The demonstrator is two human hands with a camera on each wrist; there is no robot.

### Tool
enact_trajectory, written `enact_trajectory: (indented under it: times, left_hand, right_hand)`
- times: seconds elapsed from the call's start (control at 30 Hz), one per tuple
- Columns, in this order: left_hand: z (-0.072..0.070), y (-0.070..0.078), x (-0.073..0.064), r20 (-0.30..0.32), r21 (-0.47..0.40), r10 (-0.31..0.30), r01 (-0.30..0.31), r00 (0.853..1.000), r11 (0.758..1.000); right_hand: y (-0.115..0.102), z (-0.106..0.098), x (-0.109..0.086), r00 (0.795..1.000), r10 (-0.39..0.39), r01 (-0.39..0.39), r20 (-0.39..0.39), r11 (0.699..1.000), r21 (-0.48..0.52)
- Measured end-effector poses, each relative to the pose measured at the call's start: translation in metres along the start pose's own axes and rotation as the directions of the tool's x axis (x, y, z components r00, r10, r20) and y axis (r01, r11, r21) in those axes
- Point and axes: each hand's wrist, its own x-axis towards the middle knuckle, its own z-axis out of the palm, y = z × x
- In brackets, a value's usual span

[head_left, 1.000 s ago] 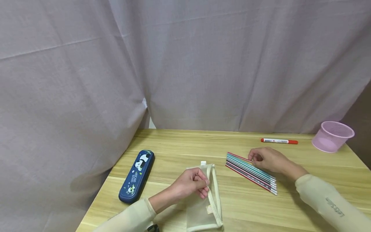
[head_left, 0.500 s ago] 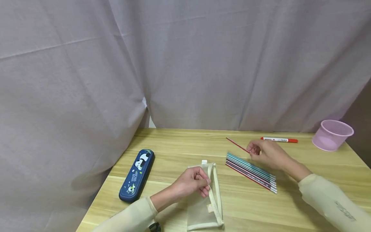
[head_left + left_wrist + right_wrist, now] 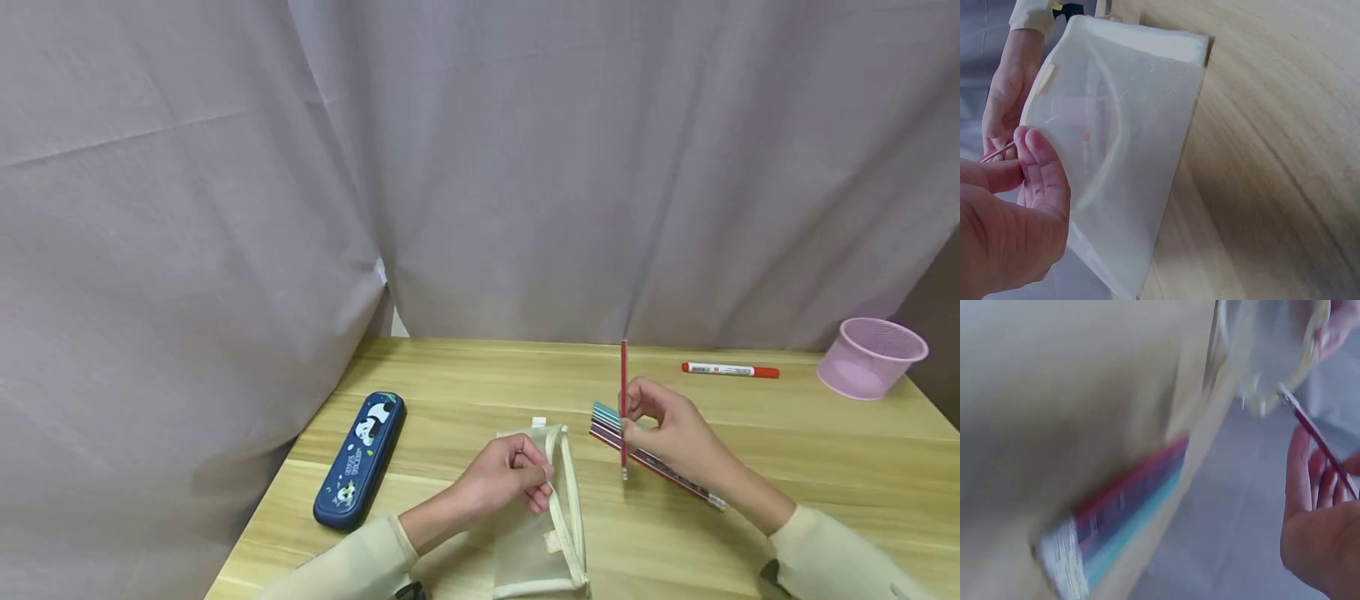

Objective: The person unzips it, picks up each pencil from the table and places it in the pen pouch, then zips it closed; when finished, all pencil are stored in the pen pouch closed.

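Note:
Between thumb and fingers, my right hand (image 3: 678, 433) pinches a red pencil (image 3: 624, 375), held upright in the head view with its white-tipped end down. It hovers over the left part of a row of green, dark and red pencils (image 3: 675, 477) on the table. My left hand (image 3: 498, 479) pinches the edge of a pale mesh zip pouch (image 3: 525, 550), whose mouth gapes along its right side. In the left wrist view the pouch (image 3: 1141, 125) stands raised off the wood. The right wrist view is blurred; there the pencil's end (image 3: 1288, 397) appears near the pouch's rim.
A navy panda pencil case (image 3: 360, 462) lies left of the pouch. Toward the back right are a red-capped marker (image 3: 731, 370) and a pink mesh cup (image 3: 870, 358). A grey curtain (image 3: 510, 183) hangs behind the wooden table (image 3: 465, 375).
My right hand has lifted the red pencil off the row, turned it upright and brought it left toward the pouch. My left hand keeps its hold on the pouch edge.

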Motion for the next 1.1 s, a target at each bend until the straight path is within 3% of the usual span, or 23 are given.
enact_trajectory:
  times: [0.1,0.23,0.33,0.43,0.57,0.73,0.83,0.93,1.1]
  left_hand:
    - [0.002,-0.003,0.001,-0.009,-0.012,0.015,-0.015,1.000,1.000]
    - [0.002,-0.003,0.001,-0.025,-0.029,0.024,-0.025,0.999,0.999]
    - [0.003,-0.003,0.000,-0.036,-0.040,0.025,-0.026,0.999,0.999]
    - [0.005,-0.004,-0.001,-0.042,-0.053,0.018,-0.020,0.999,0.998]
    - [0.007,-0.005,-0.001,-0.053,-0.061,0.017,-0.021,0.998,0.998]
    - [0.008,-0.006,0.001,-0.083,-0.068,0.043,-0.049,0.996,0.996]
    - [0.008,-0.004,0.002,-0.090,-0.066,0.050,-0.056,0.995,0.996]
    - [0.009,-0.003,0.003,-0.089,-0.058,0.054,-0.059,0.995,0.997]
    - [0.011,-0.001,0.006,-0.075,-0.052,0.058,-0.062,0.996,0.997]
  right_hand:
    - [-0.002,0.016,-0.011,0.997,0.075,-0.075,0.008,0.976,0.203]
    - [-0.009,0.039,-0.024,0.966,0.253,-0.250,0.047,0.879,0.406]
    - [-0.013,0.056,-0.033,0.924,0.376,-0.361,0.063,0.810,0.462]
    - [-0.012,0.070,-0.043,0.885,0.459,-0.438,0.079,0.762,0.478]
    - [-0.010,0.082,-0.053,0.856,0.501,-0.495,0.127,0.726,0.477]
    - [-0.012,0.090,-0.055,0.846,0.496,-0.528,0.195,0.731,0.433]
    - [-0.012,0.095,-0.052,0.851,0.474,-0.525,0.227,0.740,0.421]
    - [-0.012,0.097,-0.048,0.850,0.468,-0.526,0.240,0.746,0.408]
    - [-0.012,0.097,-0.044,0.850,0.475,-0.527,0.227,0.781,0.335]
